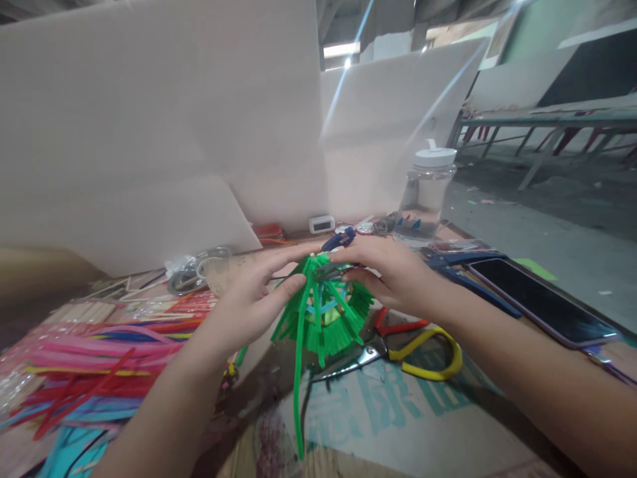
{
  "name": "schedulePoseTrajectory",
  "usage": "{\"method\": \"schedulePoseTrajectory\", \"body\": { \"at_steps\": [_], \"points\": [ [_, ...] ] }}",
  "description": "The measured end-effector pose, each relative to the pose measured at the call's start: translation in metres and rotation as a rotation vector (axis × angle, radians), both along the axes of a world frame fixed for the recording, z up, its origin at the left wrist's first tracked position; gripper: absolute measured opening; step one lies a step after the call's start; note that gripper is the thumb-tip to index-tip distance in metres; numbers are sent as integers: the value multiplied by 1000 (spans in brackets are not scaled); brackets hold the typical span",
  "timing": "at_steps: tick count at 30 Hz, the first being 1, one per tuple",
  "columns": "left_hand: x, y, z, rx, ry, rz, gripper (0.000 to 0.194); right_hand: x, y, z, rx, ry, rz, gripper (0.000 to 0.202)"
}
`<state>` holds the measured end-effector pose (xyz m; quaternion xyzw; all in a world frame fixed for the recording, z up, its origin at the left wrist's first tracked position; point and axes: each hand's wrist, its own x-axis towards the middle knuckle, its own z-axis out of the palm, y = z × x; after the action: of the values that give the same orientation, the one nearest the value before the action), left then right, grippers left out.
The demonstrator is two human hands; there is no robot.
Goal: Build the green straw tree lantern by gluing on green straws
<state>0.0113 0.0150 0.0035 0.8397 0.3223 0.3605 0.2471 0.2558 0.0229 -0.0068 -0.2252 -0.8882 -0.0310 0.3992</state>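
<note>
A cone-shaped craft of green pipe cleaners (318, 332) stands before me, with light blue and orange bits showing inside it. One long green strand (299, 398) hangs down its front toward me. My left hand (253, 292) is curled about its upper left side, the thumb pressed on the strands. My right hand (385, 265) grips near the peak, fingers bent over the strands; a thin dark piece by the fingertips is too blurred to name. Scissors (371, 355) with one red and one yellow handle lie open just in front, on printed cardboard (398, 425).
Bundles of coloured pipe cleaners (99, 352) lie at left. A blue tool (341, 238) and a small white digital clock (322, 224) are behind the craft. A water bottle (425, 192) and a phone (542, 299) stand and lie at right. White panels (164, 119) rise behind.
</note>
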Motion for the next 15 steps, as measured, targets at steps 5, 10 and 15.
{"method": "schedulePoseTrajectory", "body": {
  "at_steps": [5, 10, 15],
  "points": [
    [2, -2, -1, 0, -9, 6, 38, 5, -1, 6, 158, -72, -78, 19],
    [3, -3, 1, -8, -22, -7, 37, 9, 1, 6, 194, -112, -67, 19],
    [4, -3, 1, -14, -33, -19, 37, 6, 3, 3, 178, -77, -53, 19]
  ]
}}
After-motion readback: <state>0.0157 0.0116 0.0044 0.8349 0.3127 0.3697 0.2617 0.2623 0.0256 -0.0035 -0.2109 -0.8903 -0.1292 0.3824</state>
